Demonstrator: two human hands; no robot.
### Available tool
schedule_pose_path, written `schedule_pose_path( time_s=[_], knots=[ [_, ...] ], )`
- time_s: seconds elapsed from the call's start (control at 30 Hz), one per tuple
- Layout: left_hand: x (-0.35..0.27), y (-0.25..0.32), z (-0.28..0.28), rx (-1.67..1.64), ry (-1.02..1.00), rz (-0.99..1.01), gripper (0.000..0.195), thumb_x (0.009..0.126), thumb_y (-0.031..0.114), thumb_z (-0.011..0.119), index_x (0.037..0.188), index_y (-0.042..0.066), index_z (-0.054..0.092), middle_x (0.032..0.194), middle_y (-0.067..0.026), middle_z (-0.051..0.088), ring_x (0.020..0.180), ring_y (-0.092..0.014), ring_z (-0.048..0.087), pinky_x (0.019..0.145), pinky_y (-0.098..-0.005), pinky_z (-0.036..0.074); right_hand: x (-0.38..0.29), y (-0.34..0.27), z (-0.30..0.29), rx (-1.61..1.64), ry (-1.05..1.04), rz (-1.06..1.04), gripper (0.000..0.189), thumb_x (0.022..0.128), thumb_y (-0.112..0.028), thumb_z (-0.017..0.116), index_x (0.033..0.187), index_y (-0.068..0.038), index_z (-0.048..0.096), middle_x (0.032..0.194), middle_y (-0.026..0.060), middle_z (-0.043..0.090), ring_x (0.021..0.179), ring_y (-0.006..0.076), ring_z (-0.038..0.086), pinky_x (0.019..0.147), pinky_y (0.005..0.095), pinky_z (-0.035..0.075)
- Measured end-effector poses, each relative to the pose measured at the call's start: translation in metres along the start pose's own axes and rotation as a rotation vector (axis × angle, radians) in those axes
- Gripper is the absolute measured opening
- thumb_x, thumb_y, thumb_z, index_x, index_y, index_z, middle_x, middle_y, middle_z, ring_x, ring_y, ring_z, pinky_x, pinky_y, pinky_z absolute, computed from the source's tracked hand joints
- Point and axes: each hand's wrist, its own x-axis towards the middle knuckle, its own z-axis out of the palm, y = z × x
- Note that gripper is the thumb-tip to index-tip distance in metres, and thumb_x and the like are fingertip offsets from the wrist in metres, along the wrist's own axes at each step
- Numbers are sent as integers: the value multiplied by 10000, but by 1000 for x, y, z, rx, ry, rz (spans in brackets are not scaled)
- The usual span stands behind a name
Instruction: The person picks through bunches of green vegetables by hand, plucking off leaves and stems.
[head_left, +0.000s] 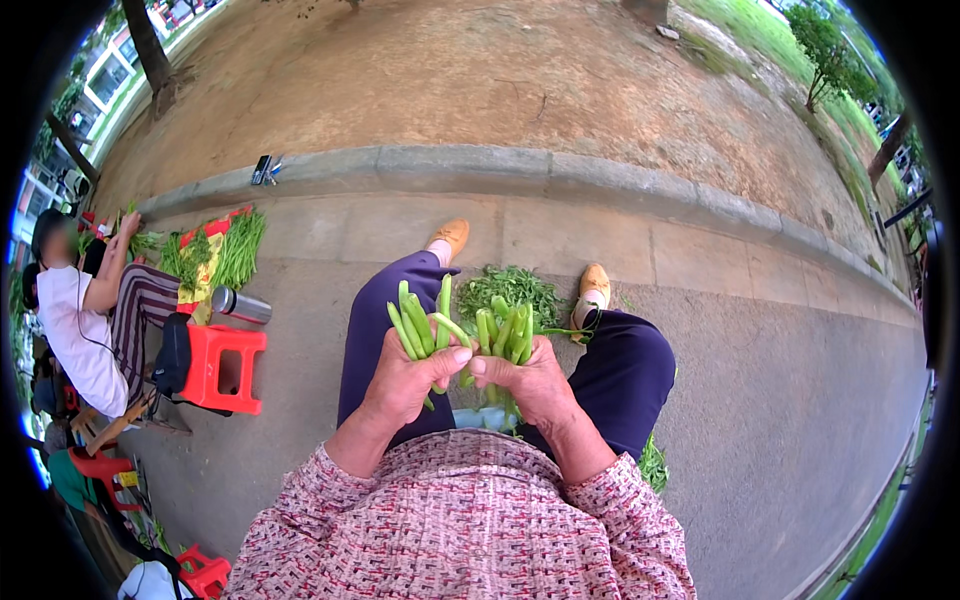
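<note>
My left hand (409, 375) is closed around several thick green stems (411, 322), their cut ends pointing away from me. Close beside it, my right hand (532, 382) grips another bunch of green stems (510, 330). The two thumbs nearly meet, and one stem (452, 330) slants between the hands at the thumb tips. A thin leafy tendril (574, 330) trails out to the right of the right-hand bunch. On the pavement between my feet lies a pile of leafy greens (510, 292). Something light blue (487, 418) shows in my lap below the hands.
At left a person (82, 315) sits beside a red plastic stool (225, 367), a steel flask (241, 305) and bundled greens (240, 251). A black phone-like device (262, 170) rests on the concrete kerb (465, 166) ahead. More greens (654, 465) lie by my right leg.
</note>
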Motion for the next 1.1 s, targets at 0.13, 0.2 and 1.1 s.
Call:
schedule_pose_path(
  time_s=[0.13,0.2,1.1],
  knots=[
    [0,-2,-5,-7,-79,-20,114,807,69,696,866,11,618,684,7,567,538,-50,477,458,-198,380,-2,6,1,-84,6,-15,161,778,-46,735,924,-22,671,794,-22,631,678,61,540,603,222,441],
    [0,-2,-4,37,-106,-30,123,810,69,696,887,16,617,687,13,558,546,-51,483,468,-200,388,-2,6,1,-95,-6,-6,169,774,-43,738,928,-26,671,807,-24,634,699,58,545,621,221,447],
    [-1,-29,5,278,-209,62,746,699,94,816,1305,52,382,1199,-44,528,1110,-143,511,941,-310,434,-3,-3,12,44,84,-12,180,834,-28,665,1008,16,645,879,30,649,756,82,580,651,230,491]
  ],
)
